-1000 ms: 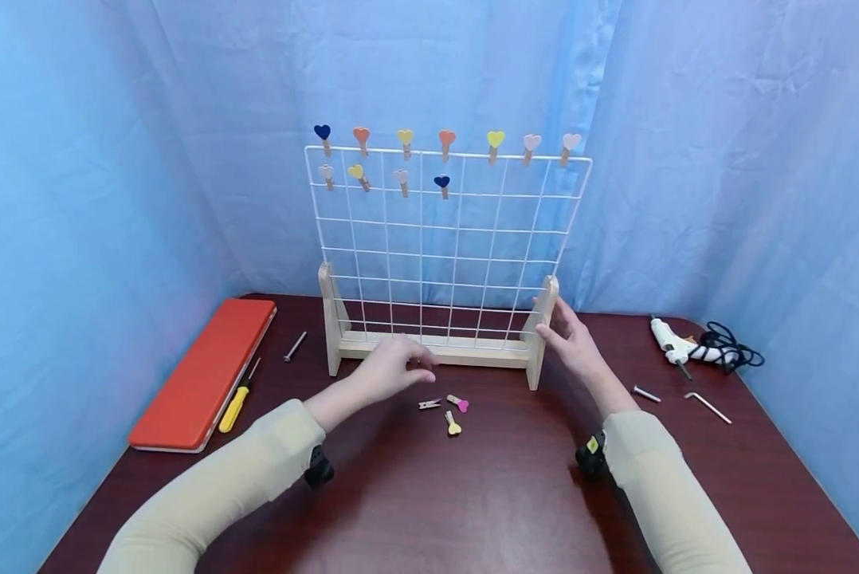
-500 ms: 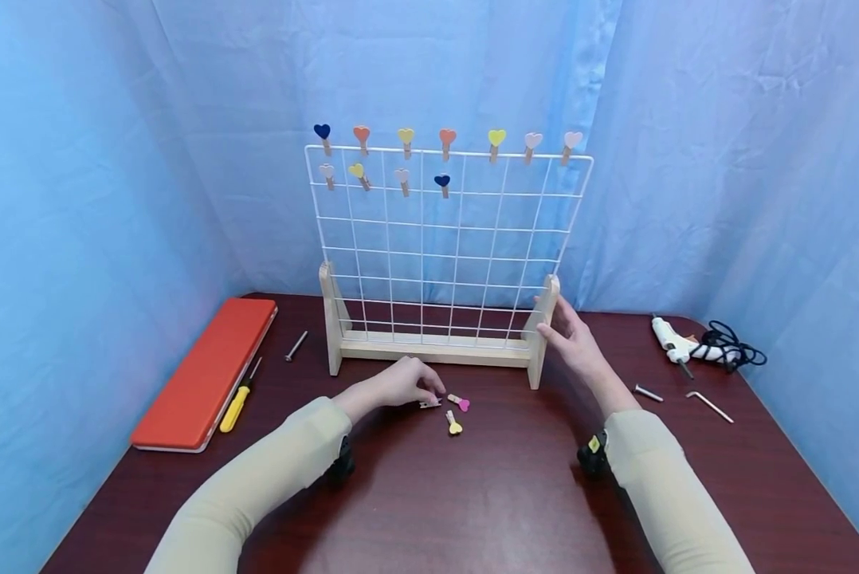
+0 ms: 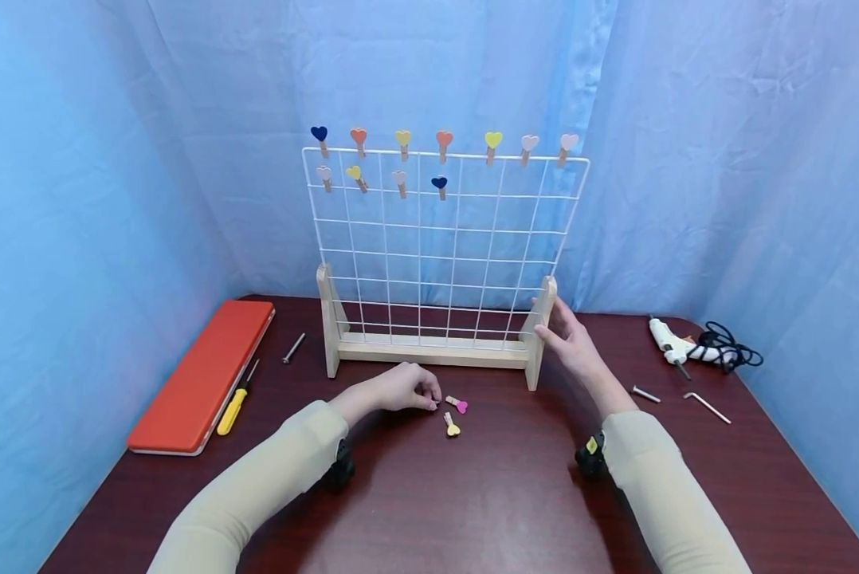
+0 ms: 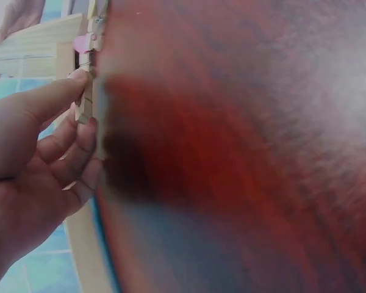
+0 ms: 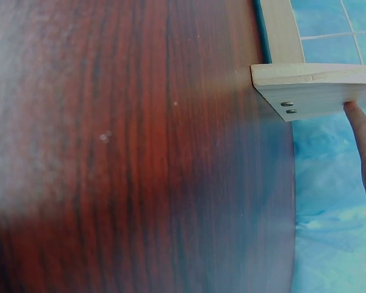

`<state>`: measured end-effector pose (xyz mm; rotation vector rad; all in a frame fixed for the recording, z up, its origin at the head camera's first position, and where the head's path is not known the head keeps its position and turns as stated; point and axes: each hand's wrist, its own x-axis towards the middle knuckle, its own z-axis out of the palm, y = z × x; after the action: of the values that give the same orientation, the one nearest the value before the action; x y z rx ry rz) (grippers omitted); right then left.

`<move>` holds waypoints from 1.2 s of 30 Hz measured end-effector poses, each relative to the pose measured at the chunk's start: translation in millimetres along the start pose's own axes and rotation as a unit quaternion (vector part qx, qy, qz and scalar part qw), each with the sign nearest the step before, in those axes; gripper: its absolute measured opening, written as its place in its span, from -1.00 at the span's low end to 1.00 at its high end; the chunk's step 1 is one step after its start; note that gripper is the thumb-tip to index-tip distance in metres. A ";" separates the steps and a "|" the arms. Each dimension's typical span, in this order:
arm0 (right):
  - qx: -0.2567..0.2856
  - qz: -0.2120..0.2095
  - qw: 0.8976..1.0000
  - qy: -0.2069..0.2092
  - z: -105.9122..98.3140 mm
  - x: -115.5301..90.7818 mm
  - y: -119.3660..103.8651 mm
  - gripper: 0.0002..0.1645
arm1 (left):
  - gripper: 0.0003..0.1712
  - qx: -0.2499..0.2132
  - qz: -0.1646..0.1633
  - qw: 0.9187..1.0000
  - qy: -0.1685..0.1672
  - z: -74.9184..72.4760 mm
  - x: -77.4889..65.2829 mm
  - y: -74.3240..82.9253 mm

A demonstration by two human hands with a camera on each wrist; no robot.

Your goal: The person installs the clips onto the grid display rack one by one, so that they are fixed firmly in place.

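Observation:
My left hand [image 3: 401, 388] is low over the table, pinching a small wooden clothespin [image 4: 85, 101] between thumb and fingers. Just right of its fingertips, a clothespin with a pink heart [image 3: 460, 406] and another with a yellow heart [image 3: 452, 427] lie on the table. My right hand [image 3: 575, 344] grips the right leg of the wooden stand [image 3: 535, 367], thumb in front and fingers partly hidden behind it. The stand holds up a white wire grid [image 3: 438, 232]. Heart clothespins in several colours, such as a dark blue one [image 3: 440, 184], are clipped along its top two wires.
To the left lie a red case [image 3: 203, 375], a yellow-handled screwdriver [image 3: 233, 410] and a bolt [image 3: 294, 348]. On the right are a white glue gun [image 3: 673, 343] with a black cord, another bolt [image 3: 645, 394] and a hex key [image 3: 709, 407]. Blue curtains surround the table.
My left hand has come down and slightly right from in front of the stand's base and taken hold of the clothespin lying there. My right hand stays on the stand's leg.

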<state>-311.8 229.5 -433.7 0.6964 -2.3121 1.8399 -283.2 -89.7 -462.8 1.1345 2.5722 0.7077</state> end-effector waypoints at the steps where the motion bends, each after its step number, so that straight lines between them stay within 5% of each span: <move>1: -0.002 0.000 1.000 0.000 0.2 -0.1 -0.3 -0.24 | -0.89 0.001 0.000 1.000 0.000 -1.4 -0.5 -0.1; 12: -0.005 0.000 1.000 0.006 -0.2 -1.3 1.6 -0.23 | -0.84 -0.083 0.002 0.992 0.094 -41.4 -5.8 19.6; 29: 0.004 -0.006 1.000 0.002 0.3 0.3 3.2 -0.24 | -0.86 -0.074 -0.021 0.969 0.235 -147.9 2.8 97.5; 36: 0.005 -0.004 1.000 0.001 0.8 0.5 2.3 -0.24 | -0.83 -0.089 0.003 0.954 0.287 -177.8 14.8 121.5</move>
<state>-312.9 229.0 -435.7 0.7023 -2.2972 1.8494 -288.4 -67.3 -248.2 0.9845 2.8691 1.4203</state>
